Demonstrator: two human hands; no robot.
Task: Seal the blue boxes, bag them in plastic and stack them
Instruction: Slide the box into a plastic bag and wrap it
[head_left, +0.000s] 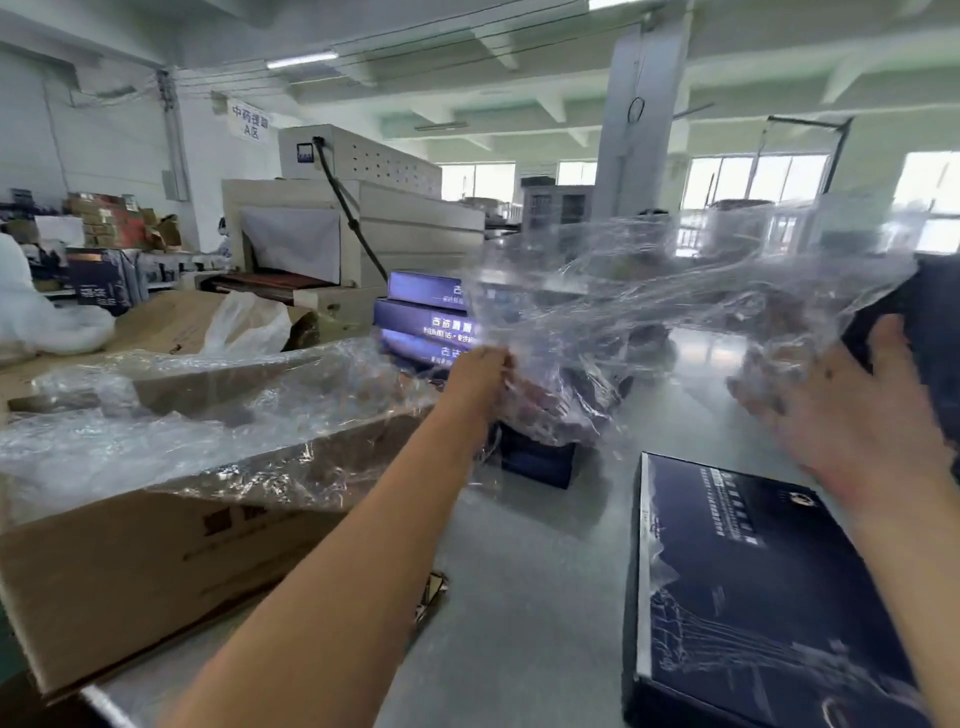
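My left hand (480, 376) grips one edge of a clear plastic bag (649, 306) that billows in the air across the middle of the view. My right hand (852, 415) is at the bag's right end, its fingers around a dark blue box (930, 332) at the right edge; the hand is motion-blurred. Another dark blue box (753, 587) lies flat on the grey table in front of me. A stack of three blue boxes (423, 317) stands behind my left hand. A further dark box (537, 460) sits under the bag, partly hidden.
An open cardboard carton (156, 551) filled with clear plastic bags (182, 421) stands at the left. A shrink-tunnel machine (353, 234) is behind it. The grey table (530, 597) stretches forward. A person in white (21, 306) is at the far left.
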